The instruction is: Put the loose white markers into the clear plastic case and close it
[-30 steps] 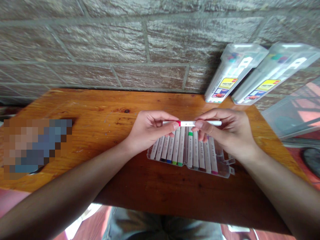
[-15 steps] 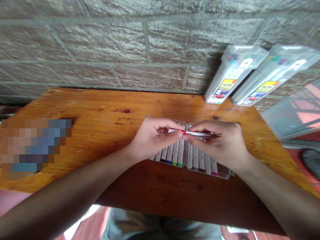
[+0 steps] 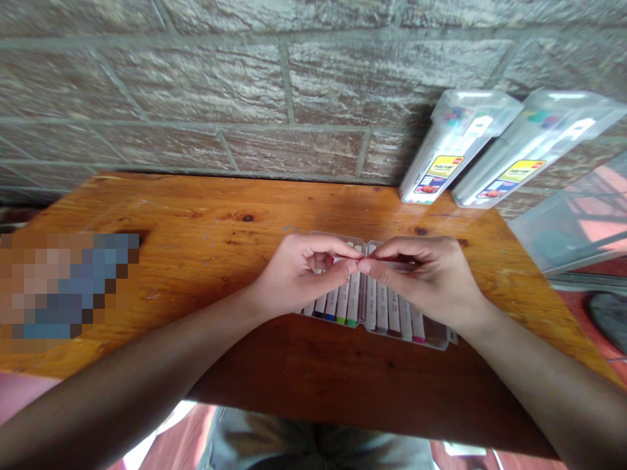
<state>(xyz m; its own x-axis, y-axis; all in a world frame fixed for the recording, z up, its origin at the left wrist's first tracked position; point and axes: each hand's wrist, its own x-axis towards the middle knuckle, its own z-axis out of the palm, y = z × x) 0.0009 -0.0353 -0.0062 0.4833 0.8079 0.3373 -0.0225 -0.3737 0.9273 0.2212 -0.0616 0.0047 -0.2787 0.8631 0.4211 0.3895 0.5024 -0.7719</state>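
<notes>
My left hand (image 3: 301,274) and my right hand (image 3: 426,277) meet fingertip to fingertip over an open clear marker case (image 3: 443,339) on the wooden table (image 3: 196,222). Both pinch the same white marker with a red band (image 3: 399,266), which lies sideways and is mostly hidden by my fingers. The case holds a row of several white markers (image 3: 377,307) with coloured ends, partly covered by both hands.
Two closed clear marker boxes (image 3: 453,147) (image 3: 531,150) lean against the brick wall (image 3: 245,85) at the back right. A blurred-out patch (image 3: 68,287) covers the table's left side. A clear bin (image 3: 573,228) sits right of the table.
Both hands sank toward the case with the marker and drew closer together. Less of the marker shows between the fingers now.
</notes>
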